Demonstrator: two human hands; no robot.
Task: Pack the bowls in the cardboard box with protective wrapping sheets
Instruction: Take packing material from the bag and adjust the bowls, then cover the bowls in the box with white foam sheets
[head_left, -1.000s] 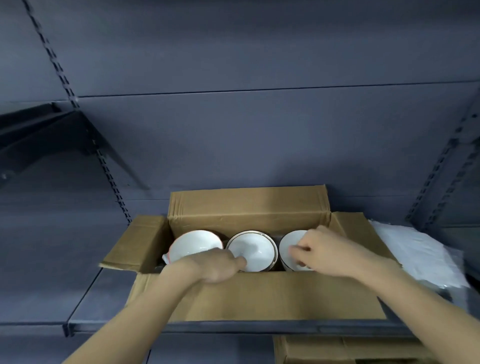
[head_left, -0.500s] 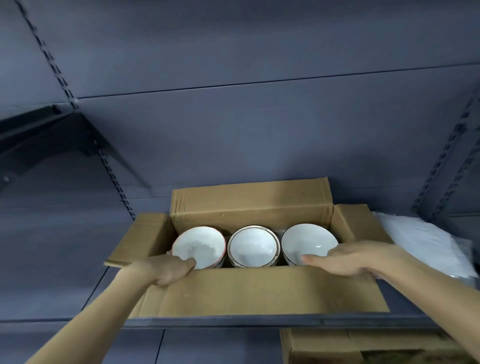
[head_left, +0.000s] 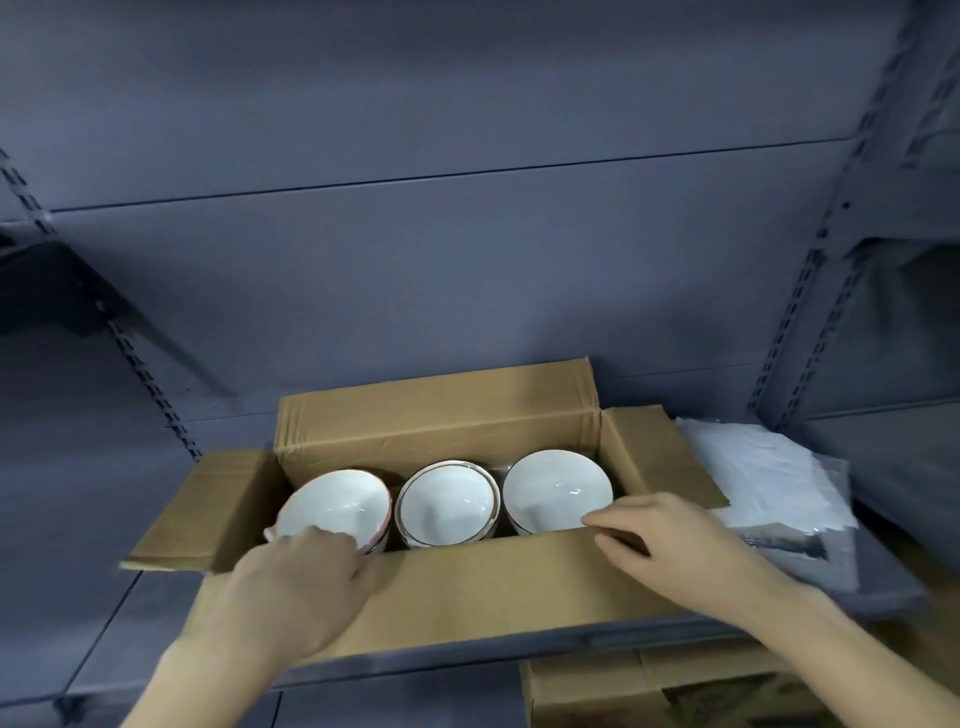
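Bowls, three in number, sat in a single row inside the cardboard box (head_left: 467, 587), all white within and mouths turned upward: the left bowl (head_left: 337, 506) with a reddish rim and tilted slightly, the middle bowl (head_left: 449, 501) with a dark band at its rim, the right bowl (head_left: 558, 488) plain. The row ran left to right along the box's long axis, which lay parallel to the shelf (head_left: 104, 639) edge. All four flaps stood open, the back one upright, the near one folded down over the shelf front.

Two hands were at the near side. The left hand (head_left: 306, 577) lay over the near wall with its fingers curled onto the rim of the left bowl, hiding that bowl's near edge. The right hand (head_left: 670, 540) rested on the near wall by the right bowl, fingers nearly straight and gripping nothing.

One stack of white wrapping sheets (head_left: 769, 478) lay on the shelf just right of the box; their count could not be made out. A second carton (head_left: 649, 691) below the shelf was cut off by the frame's bottom edge.
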